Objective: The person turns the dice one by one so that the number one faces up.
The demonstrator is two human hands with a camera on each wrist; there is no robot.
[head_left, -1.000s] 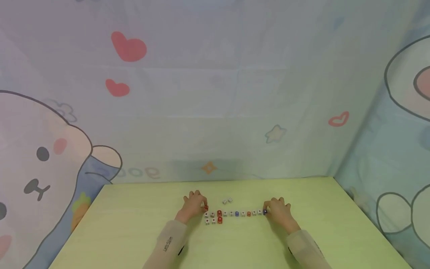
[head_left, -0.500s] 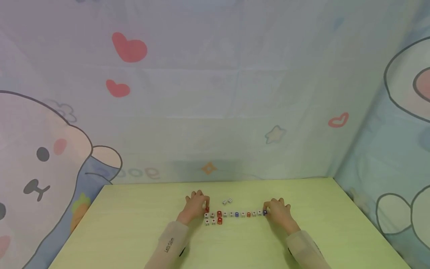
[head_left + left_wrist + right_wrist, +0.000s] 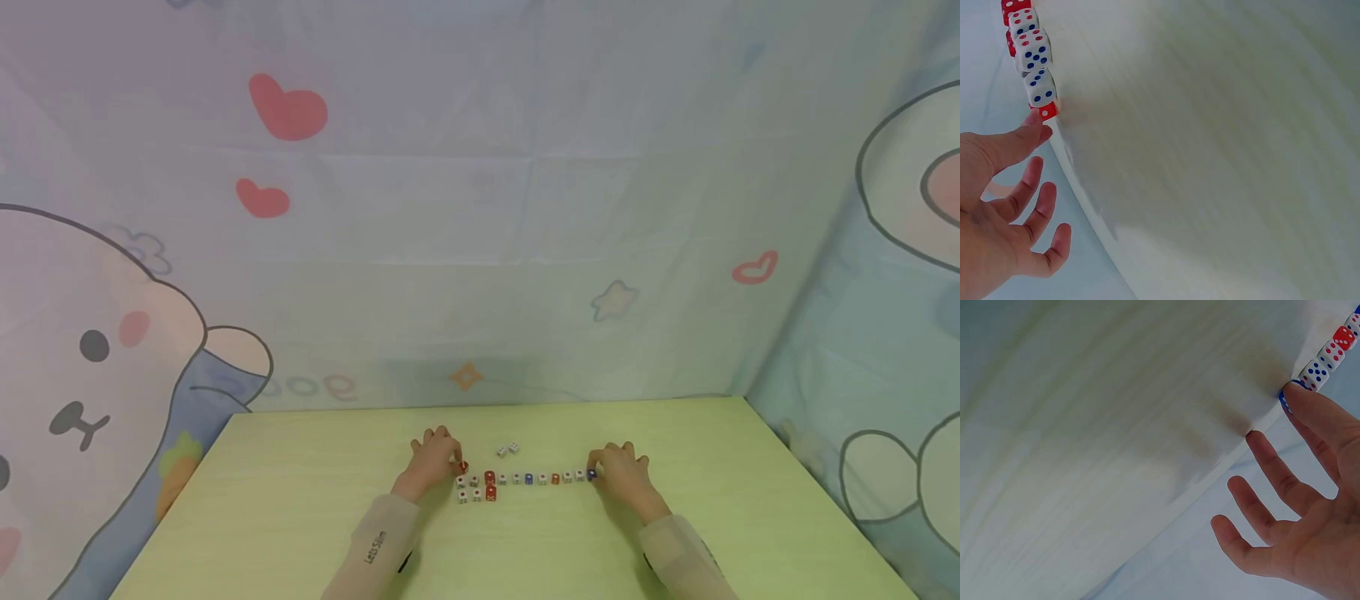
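In the head view my left hand (image 3: 431, 462) is at the left end of the dice, its thumb and forefinger tips right beside a red die (image 3: 463, 467) that sits at an angle. The left wrist view shows one fingertip touching the edge of this red die (image 3: 1047, 111), with the other fingers spread loosely. At the right end of the long row, my right hand (image 3: 622, 475) pinches a blue die (image 3: 1285, 403) between thumb and forefinger. Its other fingers are extended. White dice (image 3: 542, 478), an orange-red die (image 3: 556, 477) and another blue die (image 3: 528, 478) lie between the hands.
A shorter front row has white dice (image 3: 477, 495) and a red die (image 3: 491, 493). Two loose white dice (image 3: 513, 448) lie behind the long row. The pale yellow-green table (image 3: 300, 500) ends at a patterned cloth backdrop (image 3: 450, 250).
My left hand has lowered the red die toward the left end of the dice, then drawn slightly back left from it. The right hand stays on the blue die.
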